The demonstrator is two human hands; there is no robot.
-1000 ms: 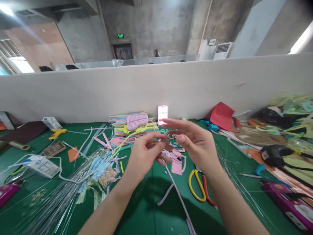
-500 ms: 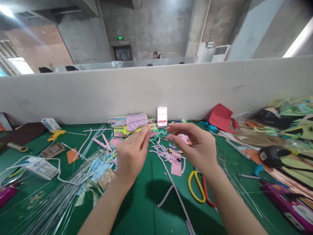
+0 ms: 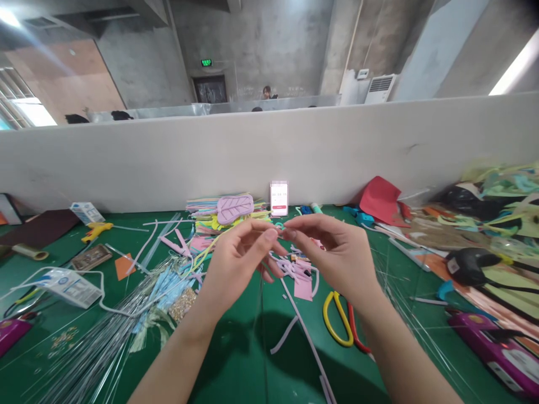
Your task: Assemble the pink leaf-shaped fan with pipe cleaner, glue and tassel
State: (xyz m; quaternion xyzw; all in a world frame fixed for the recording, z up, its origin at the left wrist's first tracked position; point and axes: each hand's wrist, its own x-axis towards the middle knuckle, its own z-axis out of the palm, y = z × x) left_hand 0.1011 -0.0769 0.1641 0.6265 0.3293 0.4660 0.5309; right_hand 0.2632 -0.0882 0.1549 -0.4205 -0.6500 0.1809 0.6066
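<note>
My left hand (image 3: 236, 261) and my right hand (image 3: 343, 252) meet above the middle of the table, fingertips almost touching. Thumb and forefinger are pinched together on each side, and whatever sits between them is too small to make out. A bit of teal curled strip (image 3: 279, 225) shows right at the fingertips; whether it is held or lies behind them I cannot tell. Beneath the hands are cut lilac strips (image 3: 288, 268) and a pink piece (image 3: 303, 289). Pliers with a yellow and a red handle (image 3: 337, 325) lie below my right hand.
Behind the hands, a lilac leaf-shaped mould (image 3: 236, 209) rests on coloured strips, beside an upright phone (image 3: 279, 199). Thin wires (image 3: 92, 336) and a yellow glue gun (image 3: 96, 231) lie left. A red sheet (image 3: 380, 199) and a purple device (image 3: 497, 359) are right. A white partition (image 3: 168, 163) stands behind.
My right hand's thumb and forefinger have closed from a wide gap into a pinch. My left hand has turned, its thumb now showing, and the fingertips of both hands have come together.
</note>
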